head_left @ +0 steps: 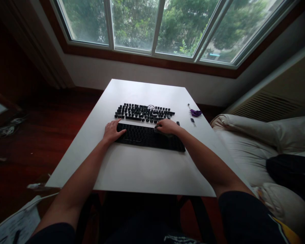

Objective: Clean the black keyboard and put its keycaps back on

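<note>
A black keyboard [147, 137] with its keycaps off lies across the white table, a few caps possibly still on it. My left hand [112, 131] grips its left end, thumb on top and fingers at the far corner. Over the right half of the keyboard, my right hand [167, 127] is closed, fingers pinched together. A small greyish thing shows at its fingertips, too hidden to name. Just beyond the keyboard, many loose black keycaps [134, 111] stand in rows, with a thin wire-like loop [150, 106] among them.
Right of the keycaps lie a purple cloth [195, 113], a thin stick-like tool [188, 106] and a small black-and-clear tool [193, 122]. The table [132, 169] stands before a window. A sofa [244, 149] is close on the right; papers [20, 220] are at lower left.
</note>
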